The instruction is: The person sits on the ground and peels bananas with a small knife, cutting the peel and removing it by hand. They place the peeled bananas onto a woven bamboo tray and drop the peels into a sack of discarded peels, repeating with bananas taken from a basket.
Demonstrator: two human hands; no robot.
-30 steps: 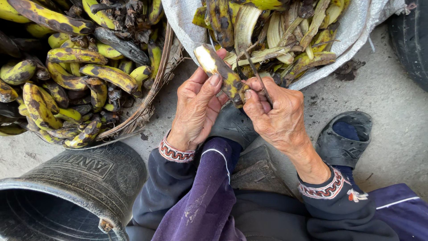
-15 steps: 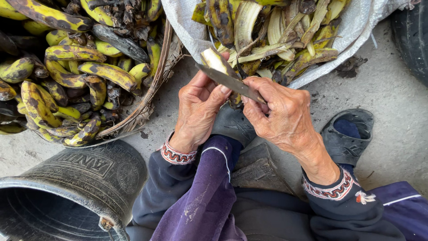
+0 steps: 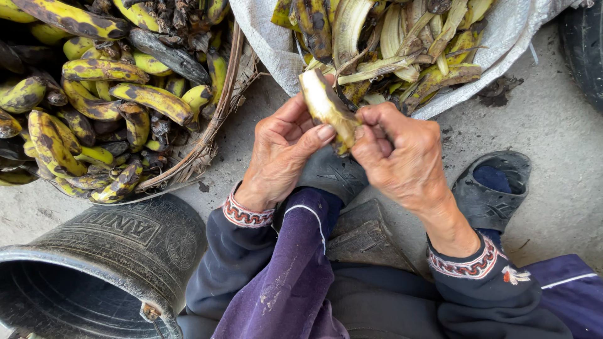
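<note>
Over bare concrete floor point(image 3: 534, 119), between basket of bananas point(image 3: 213, 125) and sack of peels point(image 3: 502, 37), your left hand point(image 3: 282, 150) and right hand point(image 3: 402, 157) close their fingers round one half-peeled banana point(image 3: 326, 107), tilted for stripping.

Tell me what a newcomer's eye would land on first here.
At centre, the left hand and right hand together grip a half-peeled banana. Upper left, a basket brims with spotted yellow-green bananas; upper right, a white sack holds peels. A black bucket lies at lower left.
</note>
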